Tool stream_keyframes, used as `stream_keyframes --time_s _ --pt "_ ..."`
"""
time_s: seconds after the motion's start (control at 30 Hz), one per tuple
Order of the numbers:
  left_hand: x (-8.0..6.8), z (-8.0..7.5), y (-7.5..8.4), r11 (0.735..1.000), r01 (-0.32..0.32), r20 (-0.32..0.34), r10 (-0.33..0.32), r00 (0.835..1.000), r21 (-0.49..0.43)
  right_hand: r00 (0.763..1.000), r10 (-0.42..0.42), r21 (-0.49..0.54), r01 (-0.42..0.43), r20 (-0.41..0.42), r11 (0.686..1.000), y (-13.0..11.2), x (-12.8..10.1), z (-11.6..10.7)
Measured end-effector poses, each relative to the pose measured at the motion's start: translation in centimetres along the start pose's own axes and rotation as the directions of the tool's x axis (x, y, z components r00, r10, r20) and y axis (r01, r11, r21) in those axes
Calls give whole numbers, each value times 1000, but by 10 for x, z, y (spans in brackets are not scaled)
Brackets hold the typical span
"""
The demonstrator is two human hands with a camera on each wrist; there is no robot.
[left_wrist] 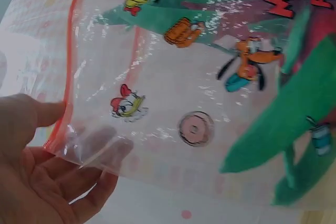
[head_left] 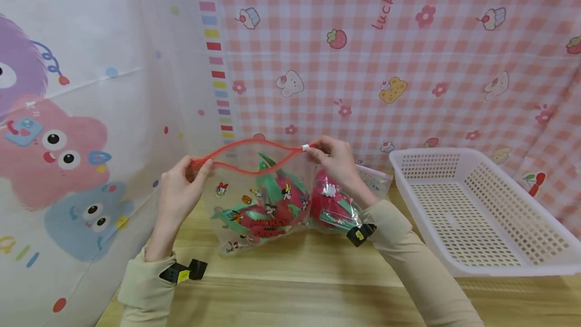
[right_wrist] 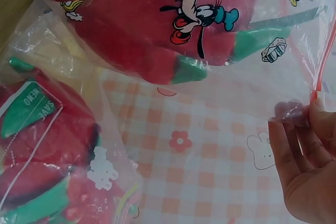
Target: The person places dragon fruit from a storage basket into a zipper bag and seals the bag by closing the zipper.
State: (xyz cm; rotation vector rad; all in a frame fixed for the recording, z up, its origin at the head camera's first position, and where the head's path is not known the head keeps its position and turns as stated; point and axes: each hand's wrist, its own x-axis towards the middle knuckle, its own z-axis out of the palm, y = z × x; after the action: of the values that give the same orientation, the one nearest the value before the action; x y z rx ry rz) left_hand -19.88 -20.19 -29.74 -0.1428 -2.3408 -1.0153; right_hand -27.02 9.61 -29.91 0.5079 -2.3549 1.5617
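Observation:
A clear zipper bag with a red zip edge and cartoon prints stands in the middle of the table, its mouth parted. Inside lie red-and-green dragon fruits. My left hand pinches the left end of the red edge between thumb and fingers. At the other end, my right hand pinches the corner by the white zip slider. In the left wrist view the thumb presses the edge, with fingers behind the film. Right of this bag, partly behind my right forearm, lies a second clear bag with a dragon fruit in it.
A white plastic basket with slatted holes stands on the right of the wooden table. A pink checked cloth hangs behind, and a white cloth with cartoon figures hangs on the left.

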Motion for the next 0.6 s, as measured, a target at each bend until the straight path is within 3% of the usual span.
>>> stream_keyframes --time_s 0.17,0.37,0.47,0.6 --pt "7 -11 19 994 83 135 -92 987 72 1000 4 -4 -4 16 1000 0 -1 -4" --pt "12 -21 37 986 139 361 -161 918 87 998 -46 -67 49 52 997 2 -3 -11" --pt "6 -20 43 983 164 419 -183 889 81 996 -46 -114 54 72 992 3 -8 -17" --pt "-6 -14 49 987 151 493 -156 856 51 993 -64 -214 83 95 973 8 -15 -26"
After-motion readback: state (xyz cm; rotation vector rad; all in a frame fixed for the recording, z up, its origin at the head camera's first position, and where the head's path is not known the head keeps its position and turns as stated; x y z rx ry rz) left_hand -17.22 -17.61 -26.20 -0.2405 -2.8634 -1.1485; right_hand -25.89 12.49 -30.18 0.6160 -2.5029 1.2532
